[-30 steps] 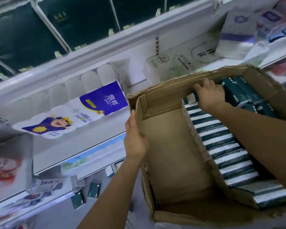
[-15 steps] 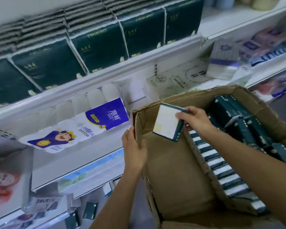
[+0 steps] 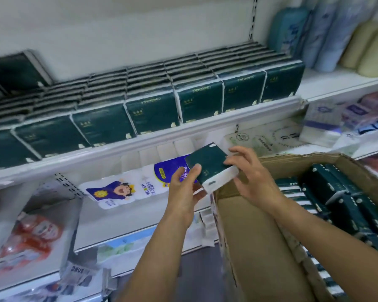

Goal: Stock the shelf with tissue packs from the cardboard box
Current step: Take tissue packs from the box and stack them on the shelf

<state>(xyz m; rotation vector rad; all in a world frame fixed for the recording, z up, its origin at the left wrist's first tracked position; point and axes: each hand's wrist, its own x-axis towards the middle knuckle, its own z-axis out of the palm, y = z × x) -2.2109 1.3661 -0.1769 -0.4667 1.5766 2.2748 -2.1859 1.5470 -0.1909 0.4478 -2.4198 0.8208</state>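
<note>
A dark green tissue pack [image 3: 210,165] with a white side is in the air just left of the cardboard box [image 3: 255,236]. My left hand [image 3: 184,189] grips its near left corner, thumb on top. My right hand [image 3: 252,173] holds its right side with spread fingers. The box at the lower right holds several more green packs [image 3: 340,197] along its right half. On the upper shelf [image 3: 162,132] stand rows of the same green packs [image 3: 153,112], faces forward.
Below the upper shelf lies a white and blue toilet roll bundle [image 3: 127,188]. Red packs [image 3: 33,238] sit at the lower left. Blue and cream rolls [image 3: 327,33] stand at the top right, with purple and white tissue packs [image 3: 327,125] under them.
My right hand lifted a pack out of the box and brought it left and up. My left hand left the box flap and took hold of the pack. The view tilted up.
</note>
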